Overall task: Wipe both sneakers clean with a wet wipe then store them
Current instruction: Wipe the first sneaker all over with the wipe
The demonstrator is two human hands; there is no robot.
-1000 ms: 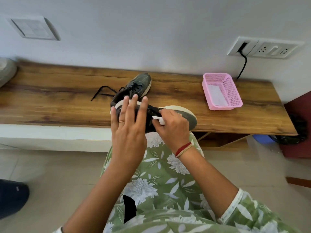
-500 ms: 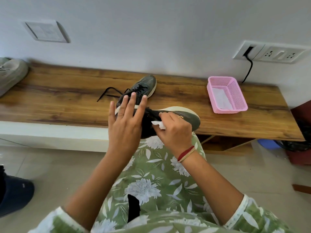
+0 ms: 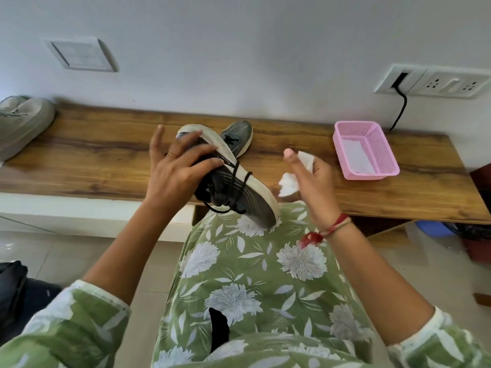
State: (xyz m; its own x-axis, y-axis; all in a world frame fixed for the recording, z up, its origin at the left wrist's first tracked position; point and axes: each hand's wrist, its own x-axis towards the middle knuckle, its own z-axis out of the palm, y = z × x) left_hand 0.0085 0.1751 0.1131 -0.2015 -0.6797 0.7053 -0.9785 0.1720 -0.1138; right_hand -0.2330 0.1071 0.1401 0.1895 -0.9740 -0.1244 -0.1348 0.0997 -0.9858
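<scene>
**Sneaker tilted in your left hand, wipe held off in your right**

Low in the frame, both your forearms are reaching up from green floral sleeves over your lap (image 3: 252, 274). Your left hand (image 3: 175, 171) is gripping the dark sneaker (image 3: 247, 192) at its heel end. The thumb is lying across the upper, the fingers are wrapping over the pale sole edge, and the little finger is sticking out free. The sneaker is tilting steeply, with its toe resting on your knee near centre frame, its heel raised toward the bench and its black laces hanging loose.

Just right of it and not touching it, your right hand (image 3: 313, 187) is holding the wet wipe (image 3: 288, 183) bunched in its palm. The thumb is pointing straight up. The other fingers are hidden behind the hand, so I cannot tell exactly how they are closing on it.

Beyond your hands, the second sneaker (image 3: 237, 138) is sitting on the wooden bench (image 3: 106, 160), partly hidden by the held one. A pink basket (image 3: 380, 147) is standing on the bench at right of frame. A pale grey shoe (image 3: 21, 123) is lying at the bench's end, at the left edge of the frame.
</scene>
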